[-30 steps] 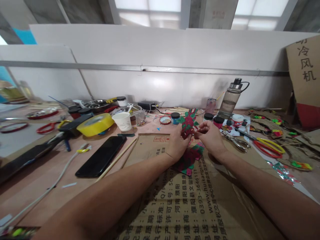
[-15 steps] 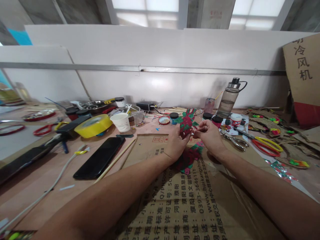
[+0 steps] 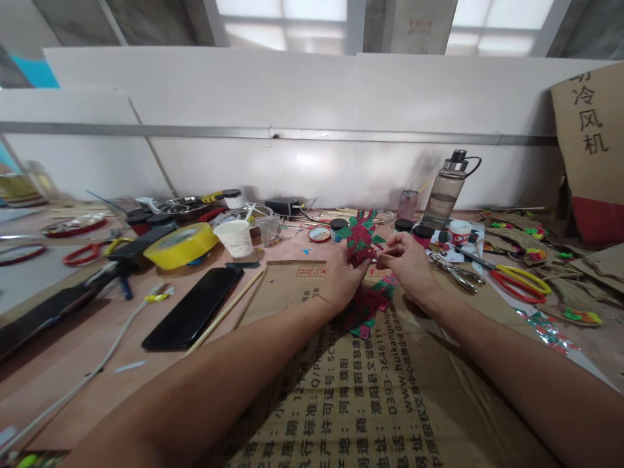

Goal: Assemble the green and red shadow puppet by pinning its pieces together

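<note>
My left hand (image 3: 344, 276) grips a red and green painted cutout (image 3: 361, 235), its leaf-like tips pointing up, above the cardboard. At the cutout's right edge, the thumb and fingers of my right hand (image 3: 405, 261) are pinched together. Whether they hold the edge or some small thing there, I cannot make out. Beneath both hands, a second red and green cutout (image 3: 371, 305) with pink tips lies on the printed cardboard sheet (image 3: 312, 390).
Left of the cardboard are a black phone (image 3: 193, 308), a yellow tape roll (image 3: 181, 246) and a white paper cup (image 3: 234, 238). To the right lie metal pliers (image 3: 455, 273) and red-and-yellow-handled scissors (image 3: 519, 285). A water bottle (image 3: 444, 192) stands behind.
The held cutout has tipped slightly left and down with my left hand. My right hand stays pinched at its edge, almost unmoved.
</note>
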`<state>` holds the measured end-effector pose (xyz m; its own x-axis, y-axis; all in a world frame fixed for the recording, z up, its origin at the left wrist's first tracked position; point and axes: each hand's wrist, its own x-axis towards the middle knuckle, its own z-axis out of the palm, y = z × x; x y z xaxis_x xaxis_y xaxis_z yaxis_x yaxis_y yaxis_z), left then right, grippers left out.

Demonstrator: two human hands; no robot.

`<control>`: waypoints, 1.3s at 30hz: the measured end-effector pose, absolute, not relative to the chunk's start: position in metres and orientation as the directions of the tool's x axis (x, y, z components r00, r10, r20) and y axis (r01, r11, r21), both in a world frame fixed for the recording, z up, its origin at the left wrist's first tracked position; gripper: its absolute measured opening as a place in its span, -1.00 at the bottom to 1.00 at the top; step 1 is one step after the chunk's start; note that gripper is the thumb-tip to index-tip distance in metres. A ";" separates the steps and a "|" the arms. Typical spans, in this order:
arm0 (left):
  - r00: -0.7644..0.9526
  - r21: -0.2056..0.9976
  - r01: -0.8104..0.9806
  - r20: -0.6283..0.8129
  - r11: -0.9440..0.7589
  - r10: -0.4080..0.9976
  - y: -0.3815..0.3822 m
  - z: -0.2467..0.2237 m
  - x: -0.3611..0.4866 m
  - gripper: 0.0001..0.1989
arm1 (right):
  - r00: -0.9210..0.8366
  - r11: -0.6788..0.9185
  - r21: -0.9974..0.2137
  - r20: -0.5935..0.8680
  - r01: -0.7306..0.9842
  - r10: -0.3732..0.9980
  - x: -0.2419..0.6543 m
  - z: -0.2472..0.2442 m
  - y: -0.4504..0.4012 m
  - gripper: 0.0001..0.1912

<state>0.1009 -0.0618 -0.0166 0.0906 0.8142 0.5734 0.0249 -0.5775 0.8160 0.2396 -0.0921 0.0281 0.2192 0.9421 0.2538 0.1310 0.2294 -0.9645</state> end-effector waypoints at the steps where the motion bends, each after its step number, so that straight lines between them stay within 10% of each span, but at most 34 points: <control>1: 0.093 0.814 0.026 0.576 -0.581 0.812 -0.062 -0.016 0.101 -0.74 | 0.217 0.238 -0.958 0.269 0.159 0.939 0.240 0.028 -0.092 -0.67; 18: 0.062 0.766 0.188 0.615 -0.614 0.786 -0.064 -0.015 0.099 -0.76 | 0.220 0.266 -0.907 0.346 0.326 0.912 0.239 0.029 -0.096 -0.61; 39: 0.118 0.684 0.285 0.670 -0.672 0.732 -0.074 -0.003 0.095 -0.87 | 0.152 0.222 -0.967 0.240 0.123 0.959 0.241 0.031 -0.093 -0.59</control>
<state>0.0954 -0.0742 -0.0025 0.1183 0.7325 0.6704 0.2852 -0.6718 0.6836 0.2411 -0.0928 0.0307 0.1517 0.9590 0.2395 0.1231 0.2221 -0.9672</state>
